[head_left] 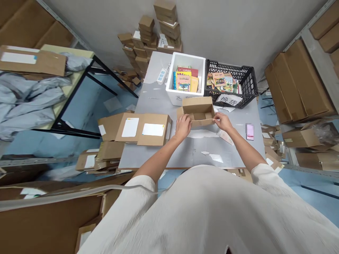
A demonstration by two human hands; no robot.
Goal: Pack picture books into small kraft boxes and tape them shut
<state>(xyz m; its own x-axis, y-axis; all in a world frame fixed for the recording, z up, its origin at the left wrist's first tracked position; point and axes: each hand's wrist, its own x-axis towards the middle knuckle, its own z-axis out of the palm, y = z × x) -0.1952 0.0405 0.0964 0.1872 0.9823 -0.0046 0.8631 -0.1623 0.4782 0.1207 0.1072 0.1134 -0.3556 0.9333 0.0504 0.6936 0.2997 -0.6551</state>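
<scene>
Gently, the open box (198, 113) just before the white bin (174, 96) should be held, so no side is bent; its near corners are pinched by the left hand (183, 126) and right hand (222, 121).

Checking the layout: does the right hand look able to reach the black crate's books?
Probably yes: the black crate is open, leaving the books uncovered, though the right hand must first release the cardboard box.
</scene>
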